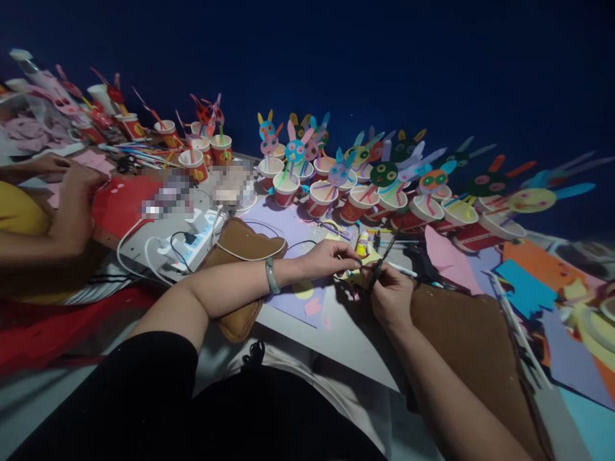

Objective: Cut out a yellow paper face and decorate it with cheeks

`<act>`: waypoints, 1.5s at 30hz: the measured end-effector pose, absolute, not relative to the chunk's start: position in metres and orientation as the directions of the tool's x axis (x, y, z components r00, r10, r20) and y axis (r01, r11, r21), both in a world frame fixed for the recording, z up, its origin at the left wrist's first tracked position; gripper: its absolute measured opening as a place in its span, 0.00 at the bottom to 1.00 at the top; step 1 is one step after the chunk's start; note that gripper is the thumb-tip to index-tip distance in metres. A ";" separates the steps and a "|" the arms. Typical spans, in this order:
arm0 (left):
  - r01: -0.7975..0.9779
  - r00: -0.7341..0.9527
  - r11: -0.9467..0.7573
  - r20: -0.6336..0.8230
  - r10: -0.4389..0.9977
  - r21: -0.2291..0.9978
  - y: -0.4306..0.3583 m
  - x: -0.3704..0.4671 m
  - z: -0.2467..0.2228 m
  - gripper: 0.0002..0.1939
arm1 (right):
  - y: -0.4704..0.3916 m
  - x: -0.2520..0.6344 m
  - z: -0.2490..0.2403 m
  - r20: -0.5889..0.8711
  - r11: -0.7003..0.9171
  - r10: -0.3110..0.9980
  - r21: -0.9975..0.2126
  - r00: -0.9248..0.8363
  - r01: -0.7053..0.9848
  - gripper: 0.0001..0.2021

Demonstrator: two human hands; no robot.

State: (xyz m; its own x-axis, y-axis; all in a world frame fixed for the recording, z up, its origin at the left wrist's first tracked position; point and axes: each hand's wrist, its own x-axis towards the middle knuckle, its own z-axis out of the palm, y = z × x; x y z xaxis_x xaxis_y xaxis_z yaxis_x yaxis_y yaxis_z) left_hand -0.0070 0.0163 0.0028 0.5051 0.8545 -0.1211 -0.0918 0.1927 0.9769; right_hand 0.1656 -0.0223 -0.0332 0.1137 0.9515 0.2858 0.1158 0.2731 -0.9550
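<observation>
My right hand [391,298] is closed round a pair of dark scissors [388,248], their blades pointing up and away from me. Close by on the left, my left hand [331,257] pinches something at its fingertips, too small and dark to make out. Both hands meet over the front of the table. Beneath them lies a lilac paper sheet [283,307] bearing a yellow paper circle [303,289] and pink paper scraps [313,307]. A yellow glue bottle [362,243] is just beyond my fingers.
Red-and-white paper cups [323,198] with paper rabbit heads line the back. A brown cushion [456,346] lies under my right forearm, another [245,240] by my left. A white power strip [202,237] and coloured paper [528,282] flank me. At left, a person's hands [79,176] hold pink paper.
</observation>
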 end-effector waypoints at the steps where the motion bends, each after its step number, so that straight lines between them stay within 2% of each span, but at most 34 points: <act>1: -0.089 0.502 0.186 -0.117 0.857 0.978 0.016 -0.007 0.003 0.06 | -0.023 0.165 -0.033 0.281 0.269 0.953 -0.957 0.114 0.112 0.08; 6: -0.090 0.486 0.166 -0.102 0.868 0.982 0.016 -0.004 -0.002 0.06 | -0.023 0.165 -0.031 0.253 0.243 0.964 -0.963 0.085 0.113 0.07; 11: -0.095 0.467 0.116 -0.058 0.882 0.989 0.018 0.002 -0.002 0.08 | -0.020 0.169 -0.038 0.331 0.322 0.937 -0.942 0.111 0.094 0.07; 16: 0.007 0.514 0.178 -0.156 0.843 0.984 0.020 0.007 0.017 0.04 | -0.016 0.175 -0.045 0.354 0.346 0.925 -0.935 0.137 0.079 0.08; 22: 0.033 0.511 0.157 -0.151 0.846 0.987 0.025 0.009 0.020 0.04 | -0.017 0.175 -0.045 0.351 0.341 0.923 -0.936 0.156 0.088 0.08; 31: -0.102 0.534 0.176 -0.096 0.840 0.979 0.025 0.006 -0.007 0.08 | -0.019 0.174 -0.040 0.332 0.311 0.933 -0.938 0.137 0.157 0.10; 35: -0.119 0.499 0.204 -0.119 0.858 0.972 0.021 0.007 -0.007 0.07 | -0.020 0.173 -0.040 0.301 0.278 0.942 -0.947 0.150 0.160 0.09; 39: -0.150 0.478 0.151 -0.062 0.876 0.977 0.019 0.005 -0.007 0.06 | -0.020 0.168 -0.036 0.277 0.254 0.946 -0.956 0.166 0.146 0.09; 45: -0.190 0.426 0.217 -0.119 0.897 0.958 0.020 0.005 -0.006 0.07 | -0.021 0.167 -0.032 0.243 0.217 0.949 -0.966 0.202 0.143 0.11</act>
